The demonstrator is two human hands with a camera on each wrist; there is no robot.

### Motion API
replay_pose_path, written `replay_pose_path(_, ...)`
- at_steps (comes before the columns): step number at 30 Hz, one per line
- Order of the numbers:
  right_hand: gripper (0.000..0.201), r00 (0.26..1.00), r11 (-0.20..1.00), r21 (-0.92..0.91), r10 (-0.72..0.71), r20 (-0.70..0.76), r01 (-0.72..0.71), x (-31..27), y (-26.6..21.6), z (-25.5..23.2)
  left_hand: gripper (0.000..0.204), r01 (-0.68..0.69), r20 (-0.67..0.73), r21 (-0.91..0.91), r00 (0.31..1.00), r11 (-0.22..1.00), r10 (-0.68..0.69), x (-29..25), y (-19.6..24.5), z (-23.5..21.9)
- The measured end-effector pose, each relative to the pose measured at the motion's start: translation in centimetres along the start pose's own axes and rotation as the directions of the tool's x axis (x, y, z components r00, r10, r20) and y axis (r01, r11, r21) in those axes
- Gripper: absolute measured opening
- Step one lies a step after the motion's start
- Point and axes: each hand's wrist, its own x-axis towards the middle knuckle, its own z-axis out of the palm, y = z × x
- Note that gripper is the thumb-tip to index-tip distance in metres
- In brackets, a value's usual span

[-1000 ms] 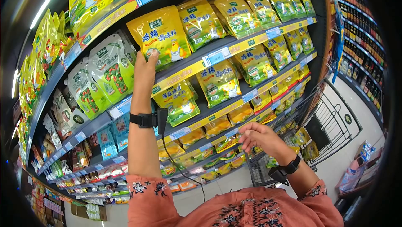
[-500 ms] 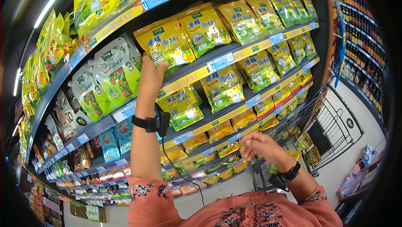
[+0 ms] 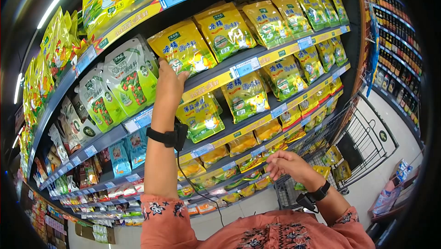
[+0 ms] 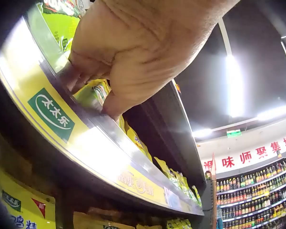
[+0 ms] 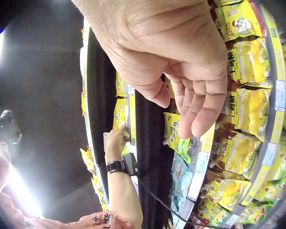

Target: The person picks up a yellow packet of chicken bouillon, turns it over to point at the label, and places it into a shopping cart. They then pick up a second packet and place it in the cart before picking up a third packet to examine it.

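My left hand [image 3: 170, 85] is at the lower left corner of a yellow-green bag of chicken seasoning [image 3: 183, 51], which leans back on the upper shelf. In the left wrist view, the fingers and thumb of the left hand [image 4: 128, 52] come down either side of a strip of the bag [image 4: 99, 90], just behind the shelf lip; much of the bag is hidden there. A matching bag [image 3: 223, 30] stands to its right. My right hand [image 3: 289, 166] hangs in front of the lower shelves, fingers loosely bent and holding nothing, as the right wrist view of that hand [image 5: 181, 71] also shows.
Grey-green pouches [image 3: 131, 76] stand left of the held bag. A price-label strip [image 3: 245, 67] runs along the shelf edge. A wire shopping cart [image 3: 367, 134] with several bags stands at the right, and bottle shelves [image 3: 395, 42] rise beyond it. A cable [image 3: 202, 187] trails from the left wrist.
The bag in my left hand has tilted back onto the shelf, and the hand has slid down to its lower edge. The view has shifted slightly. My right hand stays nearly in place.
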Motion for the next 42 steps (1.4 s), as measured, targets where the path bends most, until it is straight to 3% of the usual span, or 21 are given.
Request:
replay_pose_path(7, 0.031, 1.000, 1.000, 0.008, 0.000, 0.023, 0.000, 0.0, 1.0, -0.1, 0.073, 0.039, 0.003, 0.120, 0.999, 0.992, -0.040, 0.8, 0.7, 0.6)
replay_pose_path(13, 0.030, 1.000, 1.000, -0.006, 0.002, 0.000, -0.002, -0.7, 1.0, 0.3, 0.071, -0.007, -0.030, 0.158, 0.999, 0.987, 0.012, 1.0, 0.8, 0.7)
replay_pose_path(19, 0.028, 1.000, 1.000, 0.009, 0.013, 0.005, -0.013, -1.3, 1.5, 0.0, 0.068, -0.041, -0.084, 0.095, 0.995, 0.995, 0.049, -0.2, 0.8, 0.6)
replay_pose_path(22, 0.027, 0.999, 1.000, 0.009, 0.030, -0.024, -0.029, -1.8, 1.7, -0.2, 0.057, -0.150, -0.195, 0.147, 0.965, 0.978, 0.177, -0.8, 0.2, 1.1)
replay_pose_path(28, 0.027, 0.996, 0.999, 0.014, 0.048, -0.072, -0.047, -3.1, 1.5, -0.1, 0.037, -0.317, -0.151, 0.178, 0.927, 0.931, 0.344, -2.1, 0.5, 1.5)
replay_pose_path(31, 0.027, 0.996, 0.999, 0.003, 0.051, -0.074, -0.051, -3.7, 2.0, -0.6, 0.033, -0.350, -0.241, 0.092, 0.900, 0.932, 0.362, -3.2, 2.1, 0.7)
replay_pose_path(33, 0.026, 0.993, 0.998, 0.017, 0.070, -0.100, -0.068, -4.3, 2.2, -1.0, 0.030, -0.384, -0.215, -0.101, 0.909, 0.918, 0.357, -6.0, 5.0, -0.8)
replay_pose_path(35, 0.026, 0.988, 0.996, 0.025, 0.089, -0.123, -0.086, -4.7, 2.1, -1.6, 0.028, -0.377, -0.093, -0.341, 0.925, 0.861, 0.368, -12.1, 6.9, 0.0)
replay_pose_path(37, 0.026, 0.984, 0.995, 0.037, 0.100, -0.146, -0.095, -5.0, 2.0, -2.0, 0.032, -0.219, 0.119, -0.514, 0.939, 0.829, 0.322, -17.2, 7.3, 1.9)
replay_pose_path(38, 0.026, 0.984, 0.995, 0.035, 0.102, -0.149, -0.097, -5.1, 1.8, -2.1, 0.035, -0.067, 0.310, -0.541, 0.911, 0.838, 0.272, -19.6, 7.4, 3.0)
replay_pose_path(40, 0.026, 0.983, 0.993, 0.027, 0.117, -0.140, -0.114, -5.0, 1.6, -2.7, 0.040, 0.172, 0.630, -0.511, 0.742, 0.842, 0.231, -24.8, 6.7, 5.5)
replay_pose_path(42, 0.025, 0.983, 0.992, 0.027, 0.125, -0.131, -0.122, -5.0, 1.1, -3.4, 0.046, 0.288, 0.863, -0.348, 0.470, 0.892, 0.185, -28.7, 6.1, 6.6)
